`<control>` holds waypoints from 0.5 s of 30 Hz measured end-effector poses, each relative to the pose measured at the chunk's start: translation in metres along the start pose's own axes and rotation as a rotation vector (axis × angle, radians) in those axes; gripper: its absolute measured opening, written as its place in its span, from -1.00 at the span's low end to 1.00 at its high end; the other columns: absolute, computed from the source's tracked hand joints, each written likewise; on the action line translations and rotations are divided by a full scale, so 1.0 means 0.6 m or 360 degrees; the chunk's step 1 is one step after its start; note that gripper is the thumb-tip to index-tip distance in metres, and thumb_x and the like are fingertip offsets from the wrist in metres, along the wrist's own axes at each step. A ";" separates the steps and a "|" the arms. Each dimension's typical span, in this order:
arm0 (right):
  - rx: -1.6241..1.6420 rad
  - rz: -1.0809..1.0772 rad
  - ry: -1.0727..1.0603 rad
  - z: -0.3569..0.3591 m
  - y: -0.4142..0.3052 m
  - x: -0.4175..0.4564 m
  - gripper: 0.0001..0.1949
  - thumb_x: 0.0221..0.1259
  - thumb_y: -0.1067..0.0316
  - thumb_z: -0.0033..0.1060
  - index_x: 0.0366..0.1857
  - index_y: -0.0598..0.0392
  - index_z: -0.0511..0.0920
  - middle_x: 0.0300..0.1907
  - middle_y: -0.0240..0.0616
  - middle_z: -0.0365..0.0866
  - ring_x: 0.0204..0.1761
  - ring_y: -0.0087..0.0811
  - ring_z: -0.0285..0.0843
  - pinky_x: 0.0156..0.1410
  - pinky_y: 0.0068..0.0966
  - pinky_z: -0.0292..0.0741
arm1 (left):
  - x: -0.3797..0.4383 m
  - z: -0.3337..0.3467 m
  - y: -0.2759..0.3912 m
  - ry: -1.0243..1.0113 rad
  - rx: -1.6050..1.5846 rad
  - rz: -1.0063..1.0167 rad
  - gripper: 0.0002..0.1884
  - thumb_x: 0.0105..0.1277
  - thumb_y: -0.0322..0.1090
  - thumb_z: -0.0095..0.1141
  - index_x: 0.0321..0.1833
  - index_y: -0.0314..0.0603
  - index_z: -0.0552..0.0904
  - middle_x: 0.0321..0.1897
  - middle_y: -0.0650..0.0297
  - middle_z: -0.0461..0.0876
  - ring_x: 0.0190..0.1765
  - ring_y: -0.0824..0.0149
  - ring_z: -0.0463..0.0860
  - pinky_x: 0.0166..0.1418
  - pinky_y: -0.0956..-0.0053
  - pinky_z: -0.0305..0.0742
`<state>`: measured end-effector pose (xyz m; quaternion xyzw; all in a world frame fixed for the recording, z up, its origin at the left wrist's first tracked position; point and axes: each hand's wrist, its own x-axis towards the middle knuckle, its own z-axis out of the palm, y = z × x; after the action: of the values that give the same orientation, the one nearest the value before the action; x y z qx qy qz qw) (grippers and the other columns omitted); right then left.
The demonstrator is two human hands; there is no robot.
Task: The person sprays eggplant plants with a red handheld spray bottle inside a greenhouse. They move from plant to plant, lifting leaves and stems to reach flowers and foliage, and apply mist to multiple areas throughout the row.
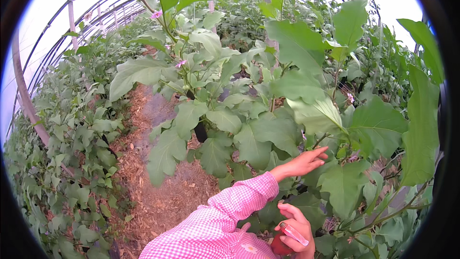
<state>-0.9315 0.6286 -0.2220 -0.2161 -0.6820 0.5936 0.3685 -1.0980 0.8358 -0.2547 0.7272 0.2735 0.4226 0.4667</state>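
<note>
My left hand (303,162) reaches to the right among eggplant leaves, its fingers stretched out and slightly apart. Nothing shows in it; its thumb is hidden. Just past the fingertips are an eggplant stem and a purple eggplant flower (354,155). A broad leaf (343,183) hangs below and to the right of that hand. Lower down, close to my body, my right hand (300,228) is curled around a small red object (280,245) with a pale, shiny strip across the fingers. What this object is, I cannot tell. A dark eggplant (200,132) hangs left of my left hand.
A strip of soil and dry litter (172,201) runs between the plant rows. Dense eggplant plants (72,158) line the left side. Large leaves (418,126) stand close at the right. Posts (27,97) and curved hoops hold up the plastic greenhouse cover.
</note>
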 end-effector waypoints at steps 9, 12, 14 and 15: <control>-0.0200 -0.0250 -0.0036 0.084 0.009 0.132 -0.61 0.10 0.30 0.22 -0.01 0.33 0.66 0.26 0.05 0.63 0.18 -0.23 0.65 0.31 -0.39 0.53 | -0.240 -0.234 0.246 0.0500 0.0129 0.0308 -0.62 0.65 -0.43 0.03 0.46 -0.28 0.55 0.19 0.16 0.73 0.22 0.35 0.71 0.32 0.36 0.61; 0.0005 0.0075 -0.0093 0.148 -0.007 0.212 -0.50 0.12 0.42 0.17 0.21 0.33 0.58 0.07 -0.19 0.66 0.02 -0.45 0.63 0.18 -0.56 0.53 | -0.293 -0.363 0.348 0.0893 0.0297 0.0675 -0.65 0.68 -0.40 -0.05 0.41 -0.37 0.51 0.22 0.10 0.67 0.26 0.26 0.67 0.40 0.31 0.54; -0.0168 0.0004 -0.0202 0.185 -0.030 0.294 -0.52 0.19 0.39 0.17 0.21 0.34 0.55 0.00 -0.17 0.65 0.03 -0.38 0.63 0.25 -0.46 0.54 | -0.314 -0.462 0.398 0.1219 0.0316 0.0925 -0.68 0.66 -0.43 -0.05 0.38 -0.37 0.48 0.21 0.10 0.65 0.27 0.26 0.64 0.41 0.29 0.54; -0.0188 0.0029 -0.0228 0.203 -0.048 0.333 -0.56 0.13 0.42 0.20 0.13 0.35 0.59 0.10 -0.06 0.64 0.15 -0.28 0.61 0.34 -0.37 0.51 | -0.316 -0.512 0.420 0.1351 0.0323 0.1068 -0.69 0.66 -0.44 -0.04 0.37 -0.35 0.46 0.22 0.10 0.64 0.29 0.26 0.63 0.41 0.28 0.54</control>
<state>-1.1470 0.6898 -0.1481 -0.2008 -0.7383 0.5696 0.3001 -1.4578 0.7189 -0.0297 0.5815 0.2301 0.7760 0.0827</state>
